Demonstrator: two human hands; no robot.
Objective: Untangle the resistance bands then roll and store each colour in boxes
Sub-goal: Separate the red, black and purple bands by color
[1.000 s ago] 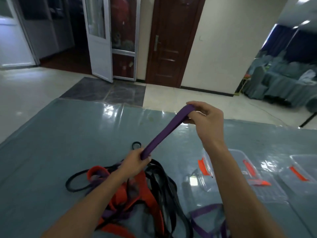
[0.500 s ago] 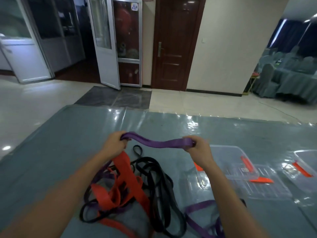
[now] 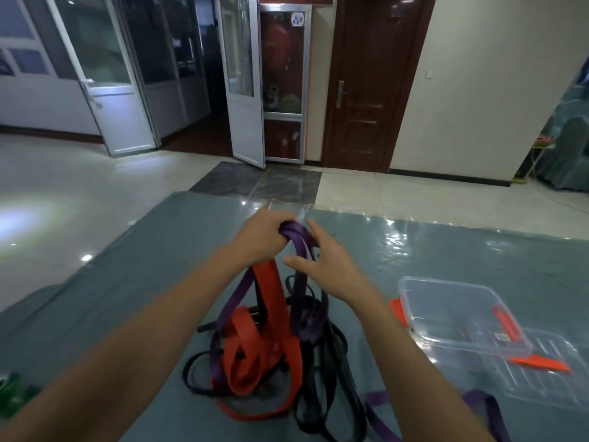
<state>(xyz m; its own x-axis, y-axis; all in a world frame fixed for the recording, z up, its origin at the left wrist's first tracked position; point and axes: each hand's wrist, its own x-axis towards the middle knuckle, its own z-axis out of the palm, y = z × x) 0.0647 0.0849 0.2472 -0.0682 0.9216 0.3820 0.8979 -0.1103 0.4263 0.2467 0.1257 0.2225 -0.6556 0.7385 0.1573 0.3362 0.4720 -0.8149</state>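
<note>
At the far left near edge, one small green thing (image 3: 16,387) shows at the rim of the picture, too blurred to name. It lies on the table (image 3: 127,282), which has a grey-blue cover under a glossy clear sheet.

Toward the middle, the left hand (image 3: 264,237) is raised above the table with its fingers curled tight round the top of one purple band (image 3: 301,250), lifting it. The band hangs down from that fist in two strands into the tangle below.

The tangle sits on the table, near and central. A wide red band (image 3: 271,298) runs up from it toward the left hand and coils in loops lower down; it looks like one band, though I cannot tell for sure. Thin black bands (image 3: 318,362) wind under and around it in several strands, their number not countable.

Just right of the hanging purple strands is the right hand (image 3: 328,269), spread, with its fingers straight and the thumb held apart. It holds nothing. Its fingers are right beside the purple band, but whether they touch it I cannot tell.

At the near right, more purple band (image 3: 484,406) lies flat on the table in two visible stretches; whether these are one band or two is unclear.

Further right stands one clear box (image 3: 471,341), open, with two orange clips (image 3: 398,311), one at each end. Its near corner overlaps one clear lid (image 3: 548,387) lying flat, which carries one orange clip of its own.
</note>
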